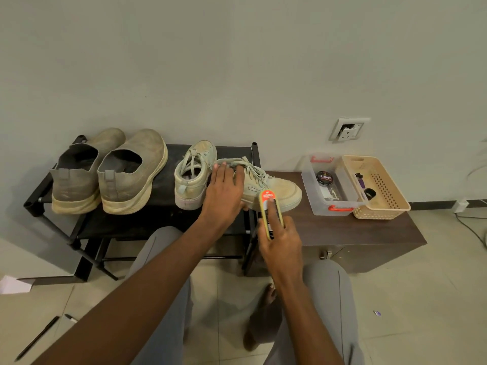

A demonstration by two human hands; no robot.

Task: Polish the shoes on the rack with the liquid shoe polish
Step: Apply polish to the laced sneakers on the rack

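The black rack [168, 214] holds two grey slip-ons [105, 175] and one pale sneaker [193, 175], all looking unpolished. Its mate [274, 189] lies sideways at the rack's right end, the left hand [224, 191] lying on it, whether gripping is unclear. The right hand [282, 241] grips the liquid polish bottle [271, 212], tip just beside that sneaker; most work seems left.

Four dusty pale shoes occupied the black rack [163, 225]: two slip-ons [105, 172], an upright laced sneaker [193, 175], and another sneaker [274, 189] turned sideways beside the orange-capped polish bottle [270, 209].
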